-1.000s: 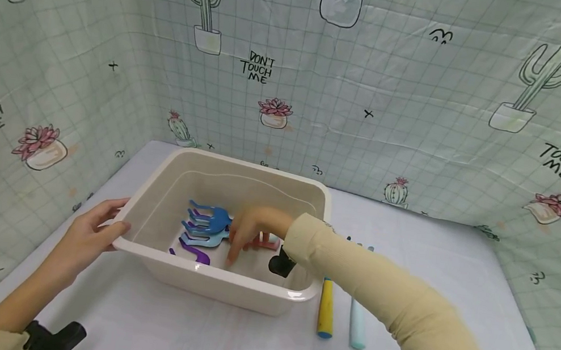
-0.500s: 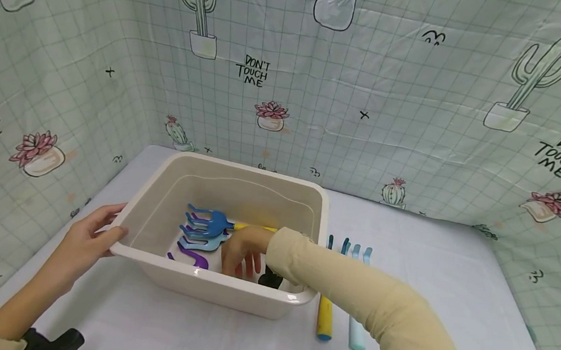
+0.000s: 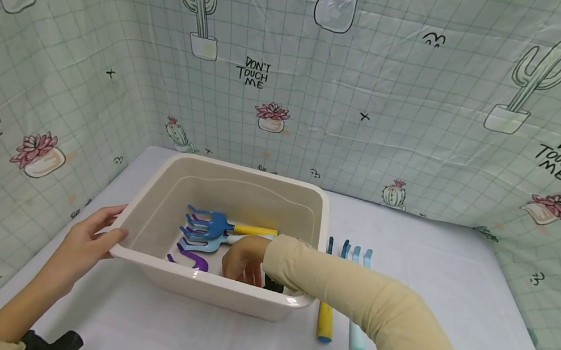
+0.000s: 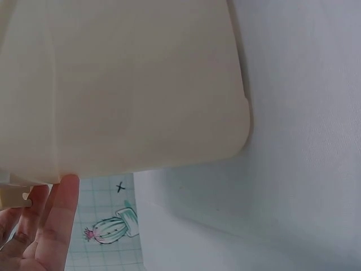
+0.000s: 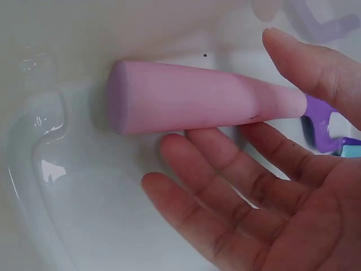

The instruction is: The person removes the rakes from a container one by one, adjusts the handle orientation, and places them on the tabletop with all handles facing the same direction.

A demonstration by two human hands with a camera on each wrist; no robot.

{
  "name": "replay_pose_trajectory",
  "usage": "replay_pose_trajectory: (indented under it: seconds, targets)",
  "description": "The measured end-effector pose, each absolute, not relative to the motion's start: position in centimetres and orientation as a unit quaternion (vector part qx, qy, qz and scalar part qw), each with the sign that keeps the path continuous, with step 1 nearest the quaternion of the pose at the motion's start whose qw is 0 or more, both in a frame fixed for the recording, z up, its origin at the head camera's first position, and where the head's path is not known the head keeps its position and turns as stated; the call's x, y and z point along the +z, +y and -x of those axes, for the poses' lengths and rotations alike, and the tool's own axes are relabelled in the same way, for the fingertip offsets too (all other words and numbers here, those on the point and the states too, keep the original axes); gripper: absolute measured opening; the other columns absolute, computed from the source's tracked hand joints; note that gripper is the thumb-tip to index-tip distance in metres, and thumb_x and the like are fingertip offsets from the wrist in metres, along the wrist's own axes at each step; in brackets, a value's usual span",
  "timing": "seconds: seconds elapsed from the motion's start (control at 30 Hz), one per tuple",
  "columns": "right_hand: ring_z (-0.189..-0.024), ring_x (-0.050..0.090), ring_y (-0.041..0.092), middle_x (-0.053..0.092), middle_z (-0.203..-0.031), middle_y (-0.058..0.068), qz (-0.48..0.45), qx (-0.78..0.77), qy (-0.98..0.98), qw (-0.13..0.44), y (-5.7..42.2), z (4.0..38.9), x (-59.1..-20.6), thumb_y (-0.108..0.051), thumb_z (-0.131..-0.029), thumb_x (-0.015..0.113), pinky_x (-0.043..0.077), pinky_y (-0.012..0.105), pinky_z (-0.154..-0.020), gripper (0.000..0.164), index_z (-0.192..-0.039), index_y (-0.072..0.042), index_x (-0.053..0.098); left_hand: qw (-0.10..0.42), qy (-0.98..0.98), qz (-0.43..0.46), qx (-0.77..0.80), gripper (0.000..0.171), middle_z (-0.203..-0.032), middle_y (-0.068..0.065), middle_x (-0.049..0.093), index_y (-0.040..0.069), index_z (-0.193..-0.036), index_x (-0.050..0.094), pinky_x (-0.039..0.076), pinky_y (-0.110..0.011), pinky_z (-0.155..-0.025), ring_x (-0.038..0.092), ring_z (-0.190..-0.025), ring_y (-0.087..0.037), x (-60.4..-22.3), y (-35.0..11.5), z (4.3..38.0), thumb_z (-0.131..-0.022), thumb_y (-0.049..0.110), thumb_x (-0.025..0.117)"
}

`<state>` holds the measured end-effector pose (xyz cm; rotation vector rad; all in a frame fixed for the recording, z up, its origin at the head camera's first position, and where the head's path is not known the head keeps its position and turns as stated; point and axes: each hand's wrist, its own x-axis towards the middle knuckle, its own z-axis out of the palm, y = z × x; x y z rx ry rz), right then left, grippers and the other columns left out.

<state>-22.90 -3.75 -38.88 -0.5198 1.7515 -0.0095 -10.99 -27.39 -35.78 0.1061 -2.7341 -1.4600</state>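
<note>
My left hand [image 3: 91, 238] grips the left rim of a cream plastic tub [image 3: 226, 296], thumb on top. In the left wrist view, its fingers [image 4: 65, 203] touch the tub's underside edge. Down inside the tub, my right hand [image 3: 246, 260] is at a purple hand rake [image 3: 194, 258] with a pink handle [image 5: 186, 99]. Its fingertips touch the handle's side, and the thumb stands apart from it. Beyond lie a blue hand rake [image 3: 216, 224] with a yellow handle and a light blue one [image 3: 209, 244]. My sleeve and hand hide part of the tub floor.
Right of the tub, a yellow-handled rake [image 3: 325, 322] and a light blue rake [image 3: 357, 337] lie on the white tabletop [image 3: 166, 334]. Patterned cloth [image 3: 321, 76] rises behind and to the left. A black strap piece [image 3: 54, 343] sits at my left wrist.
My right hand has moved lower and toward the tub's near wall, uncovering the blue rake's yellow handle. The left hand keeps its hold on the rim.
</note>
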Motion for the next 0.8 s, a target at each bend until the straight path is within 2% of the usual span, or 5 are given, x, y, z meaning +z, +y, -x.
replay_pose_trajectory:
  seconds: [0.2, 0.4, 0.63, 0.8]
  targets:
    - [-0.079, 0.061, 0.026, 0.062, -0.083, 0.009, 0.229, -0.005, 0.755, 0.615, -3.8, 22.95, -38.86, -0.019, -0.09, 0.056, 0.05, 0.041, -0.091, 0.019, -0.089, -0.001, 0.062, 0.021, -0.883, -0.033, -0.468, 0.051, -0.13, -0.027, 0.046, 0.002, -0.141, 0.034, 0.053, -0.021, -0.065, 0.053, -0.086, 0.012, -36.1, -27.65, 11.08, -0.096, 0.022, 0.049]
    - [-0.092, 0.062, 0.032, 0.062, -0.097, 0.014, 0.205, -0.028, 0.752, 0.626, -3.95, 23.04, -38.9, -0.016, -0.091, 0.056, 0.048, 0.046, -0.093, 0.018, -0.105, -0.005, 0.058, 0.028, -0.885, -0.031, -0.463, 0.051, -0.13, -0.026, 0.046, 0.003, -0.14, 0.035, 0.053, -0.022, -0.066, 0.056, -0.089, 0.006, -36.14, -27.64, 11.11, -0.096, 0.022, 0.05]
    - [-0.081, 0.058, 0.027, 0.059, -0.087, 0.01, 0.216, -0.016, 0.735, 0.643, -3.81, 23.06, -38.97, -0.014, -0.091, 0.054, 0.047, 0.045, -0.093, 0.01, -0.101, -0.012, 0.054, 0.024, -0.886, -0.033, -0.461, 0.05, -0.131, -0.028, 0.045, 0.003, -0.14, 0.035, 0.054, -0.023, -0.066, 0.057, -0.09, 0.004, -35.9, -27.48, 10.99, -0.096, 0.02, 0.049]
    - [-0.08, 0.059, 0.025, 0.06, -0.087, 0.008, 0.239, -0.002, 0.739, 0.629, -3.77, 23.17, -38.38, -0.011, -0.089, 0.054, 0.051, 0.041, -0.087, 0.01, -0.099, -0.013, 0.054, 0.022, -0.887, -0.033, -0.46, 0.05, -0.132, -0.028, 0.045, 0.003, -0.14, 0.035, 0.054, -0.024, -0.067, 0.059, -0.092, 0.0, -35.84, -27.46, 11.0, -0.096, 0.02, 0.049]
